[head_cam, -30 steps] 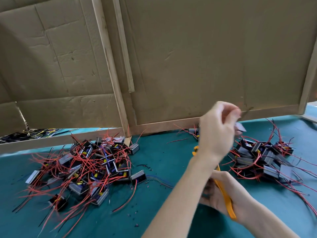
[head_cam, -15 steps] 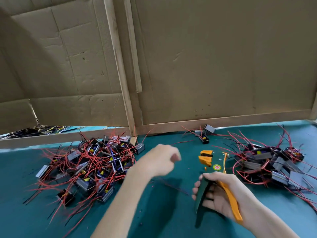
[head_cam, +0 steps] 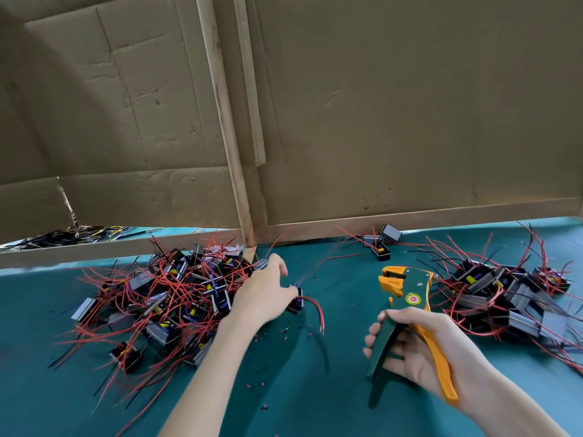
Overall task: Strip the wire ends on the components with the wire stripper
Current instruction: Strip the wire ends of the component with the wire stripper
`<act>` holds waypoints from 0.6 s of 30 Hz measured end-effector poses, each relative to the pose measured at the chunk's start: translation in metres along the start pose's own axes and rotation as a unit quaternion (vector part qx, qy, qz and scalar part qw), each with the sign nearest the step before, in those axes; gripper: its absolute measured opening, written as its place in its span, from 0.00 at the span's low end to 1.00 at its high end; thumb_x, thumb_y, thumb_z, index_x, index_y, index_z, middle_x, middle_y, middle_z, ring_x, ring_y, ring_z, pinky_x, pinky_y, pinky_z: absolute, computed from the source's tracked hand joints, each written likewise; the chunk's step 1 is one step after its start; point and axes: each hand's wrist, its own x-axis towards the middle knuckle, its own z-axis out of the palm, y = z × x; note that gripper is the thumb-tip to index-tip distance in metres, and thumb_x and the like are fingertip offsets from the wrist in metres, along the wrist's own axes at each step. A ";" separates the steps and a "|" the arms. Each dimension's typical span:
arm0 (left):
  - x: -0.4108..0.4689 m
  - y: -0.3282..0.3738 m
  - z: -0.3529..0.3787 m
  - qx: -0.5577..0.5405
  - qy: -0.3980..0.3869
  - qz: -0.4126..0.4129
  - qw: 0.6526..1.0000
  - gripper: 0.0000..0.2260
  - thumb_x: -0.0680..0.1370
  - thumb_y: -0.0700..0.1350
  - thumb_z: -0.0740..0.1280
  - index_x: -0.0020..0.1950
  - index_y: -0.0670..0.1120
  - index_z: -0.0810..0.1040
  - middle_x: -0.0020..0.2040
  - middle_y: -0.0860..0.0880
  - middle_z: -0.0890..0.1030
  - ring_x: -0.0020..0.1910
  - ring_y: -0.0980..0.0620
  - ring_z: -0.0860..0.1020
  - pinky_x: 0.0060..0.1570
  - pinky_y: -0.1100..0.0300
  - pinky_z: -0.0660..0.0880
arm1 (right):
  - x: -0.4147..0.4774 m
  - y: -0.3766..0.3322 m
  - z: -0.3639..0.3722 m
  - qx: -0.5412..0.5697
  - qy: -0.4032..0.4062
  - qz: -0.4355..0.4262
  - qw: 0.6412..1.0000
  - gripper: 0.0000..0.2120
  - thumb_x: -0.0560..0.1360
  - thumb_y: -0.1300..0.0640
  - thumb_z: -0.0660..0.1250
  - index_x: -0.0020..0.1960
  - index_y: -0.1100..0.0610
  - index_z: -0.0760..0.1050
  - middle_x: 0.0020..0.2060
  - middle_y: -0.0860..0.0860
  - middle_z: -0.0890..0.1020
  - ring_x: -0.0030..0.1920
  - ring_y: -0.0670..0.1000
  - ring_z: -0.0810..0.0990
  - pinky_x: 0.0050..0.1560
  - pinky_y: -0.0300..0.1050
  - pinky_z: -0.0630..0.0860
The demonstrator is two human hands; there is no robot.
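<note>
Head view: the left hand (head_cam: pixel 263 296) curls its fingers round a small black boxy component (head_cam: pixel 296 305) trailing red wires, beside the tangled left pile (head_cam: pixel 164 298). The right hand (head_cam: pixel 419 345) grips the green-and-orange stripper (head_cam: pixel 407 288) above the green-matted worktop (head_cam: pixel 315 398). The right pile (head_cam: pixel 511 298) lies near the right edge, and creased cardboard (head_cam: pixel 410 105) walls the back.

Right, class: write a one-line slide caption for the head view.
Left hand grips a black red-wired component; right hand holds green-and-orange wire stripper.

Slim forearms — bare as far as shown — and a bare left hand (head_cam: pixel 264 298) and right hand (head_cam: pixel 421 346).
</note>
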 end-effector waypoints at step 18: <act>-0.006 0.018 0.043 -0.180 0.005 0.148 0.972 0.06 0.79 0.45 0.66 0.48 0.53 0.69 0.44 0.52 0.80 0.36 0.55 0.74 0.44 0.59 0.72 | -0.002 -0.003 0.000 0.005 0.010 -0.020 1.000 0.08 0.61 0.62 0.70 0.38 0.66 0.80 0.37 0.64 0.81 0.37 0.64 0.83 0.40 0.59 0.81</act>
